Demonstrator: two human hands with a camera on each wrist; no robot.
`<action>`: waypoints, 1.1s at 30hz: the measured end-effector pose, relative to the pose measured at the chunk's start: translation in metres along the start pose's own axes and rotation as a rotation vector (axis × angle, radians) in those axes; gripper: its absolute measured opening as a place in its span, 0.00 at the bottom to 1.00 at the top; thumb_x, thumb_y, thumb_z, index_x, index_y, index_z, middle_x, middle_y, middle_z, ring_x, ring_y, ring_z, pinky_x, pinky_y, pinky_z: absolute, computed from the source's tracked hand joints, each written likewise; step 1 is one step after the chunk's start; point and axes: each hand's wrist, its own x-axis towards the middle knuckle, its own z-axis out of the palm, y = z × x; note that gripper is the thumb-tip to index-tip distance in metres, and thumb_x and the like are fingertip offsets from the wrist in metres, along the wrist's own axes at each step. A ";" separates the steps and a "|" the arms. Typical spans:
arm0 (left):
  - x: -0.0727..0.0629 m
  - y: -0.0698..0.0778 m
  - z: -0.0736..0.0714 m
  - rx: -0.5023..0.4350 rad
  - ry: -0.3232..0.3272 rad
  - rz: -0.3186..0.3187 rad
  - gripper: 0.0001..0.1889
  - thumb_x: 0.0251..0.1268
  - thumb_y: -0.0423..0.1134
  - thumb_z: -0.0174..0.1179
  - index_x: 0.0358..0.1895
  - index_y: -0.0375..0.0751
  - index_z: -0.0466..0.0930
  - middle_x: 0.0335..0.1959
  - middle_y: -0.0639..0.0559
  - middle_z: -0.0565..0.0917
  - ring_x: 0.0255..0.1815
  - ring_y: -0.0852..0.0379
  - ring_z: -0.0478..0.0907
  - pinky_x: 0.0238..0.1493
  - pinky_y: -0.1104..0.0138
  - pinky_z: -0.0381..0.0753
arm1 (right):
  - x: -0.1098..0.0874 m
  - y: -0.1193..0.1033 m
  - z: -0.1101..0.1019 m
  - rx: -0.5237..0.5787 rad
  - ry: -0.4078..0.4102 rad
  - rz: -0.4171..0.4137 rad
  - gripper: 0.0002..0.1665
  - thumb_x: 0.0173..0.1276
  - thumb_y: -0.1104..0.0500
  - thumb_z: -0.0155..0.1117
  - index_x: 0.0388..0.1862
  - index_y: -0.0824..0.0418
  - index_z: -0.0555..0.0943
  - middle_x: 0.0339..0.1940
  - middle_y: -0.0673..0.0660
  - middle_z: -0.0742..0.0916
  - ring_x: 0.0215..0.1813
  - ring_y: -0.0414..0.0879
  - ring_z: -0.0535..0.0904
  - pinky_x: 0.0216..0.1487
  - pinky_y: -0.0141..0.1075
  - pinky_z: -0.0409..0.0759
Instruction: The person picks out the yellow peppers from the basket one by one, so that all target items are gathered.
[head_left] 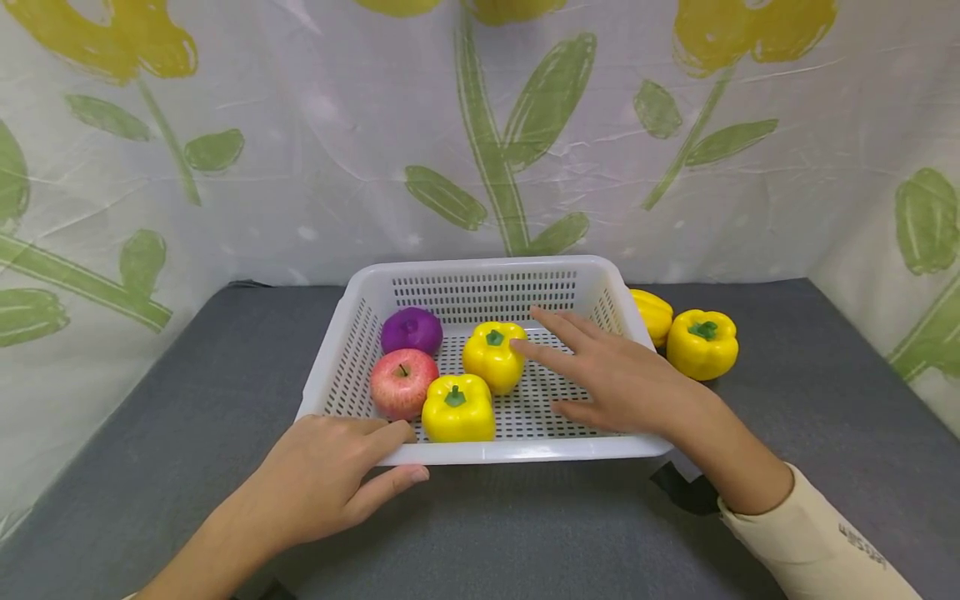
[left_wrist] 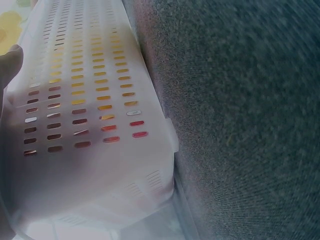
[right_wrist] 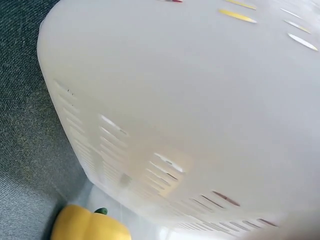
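Note:
A white plastic basket (head_left: 491, 452) with slotted walls stands before me. My left hand (head_left: 330, 475) grips its front rim near the left corner, fingers over the edge and thumb outside. Over the basket's right part hovers my right hand (head_left: 622, 375), fingers spread and holding nothing; its index fingertip overlaps the edge of a yellow bell pepper (head_left: 491, 358), and I cannot tell if they touch. A second yellow bell pepper (head_left: 459, 410) lies at the front wall. Left of them are a red apple (head_left: 403, 383) and a round purple vegetable (head_left: 412, 331) of unclear kind.
Outside the basket's right side sit a yellow bell pepper (head_left: 702, 344) and a ribbed yellow item (head_left: 651, 315), partly hidden by the basket. Grey cloth (head_left: 187, 417) covers the table. A white curtain (head_left: 315, 167) with printed flowers hangs close behind.

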 end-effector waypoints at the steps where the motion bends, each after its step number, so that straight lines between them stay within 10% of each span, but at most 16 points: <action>1: 0.000 0.000 0.000 0.002 -0.003 -0.002 0.15 0.72 0.62 0.55 0.38 0.56 0.75 0.24 0.68 0.74 0.22 0.68 0.68 0.24 0.68 0.71 | 0.000 0.000 0.000 -0.003 -0.001 0.000 0.45 0.64 0.50 0.74 0.77 0.48 0.65 0.81 0.60 0.58 0.77 0.59 0.58 0.69 0.56 0.64; 13: -0.001 0.001 0.000 0.001 0.005 -0.004 0.15 0.71 0.61 0.55 0.40 0.56 0.76 0.26 0.67 0.76 0.23 0.68 0.70 0.25 0.68 0.73 | 0.001 -0.001 0.001 0.019 0.060 0.063 0.32 0.61 0.50 0.76 0.56 0.61 0.69 0.74 0.62 0.67 0.72 0.56 0.66 0.65 0.49 0.71; 25: -0.001 0.001 -0.001 0.004 -0.005 -0.011 0.15 0.71 0.61 0.56 0.40 0.56 0.76 0.25 0.67 0.76 0.23 0.67 0.69 0.25 0.67 0.73 | 0.001 -0.003 0.002 -0.034 -0.084 0.052 0.43 0.60 0.46 0.75 0.74 0.45 0.70 0.77 0.57 0.67 0.71 0.58 0.69 0.64 0.56 0.70; 33: -0.001 0.001 -0.002 0.001 -0.010 -0.013 0.15 0.71 0.61 0.56 0.39 0.56 0.75 0.25 0.67 0.75 0.23 0.68 0.68 0.25 0.68 0.72 | 0.002 -0.004 0.004 -0.039 -0.054 0.020 0.32 0.58 0.49 0.78 0.60 0.48 0.77 0.59 0.55 0.79 0.43 0.49 0.80 0.47 0.46 0.80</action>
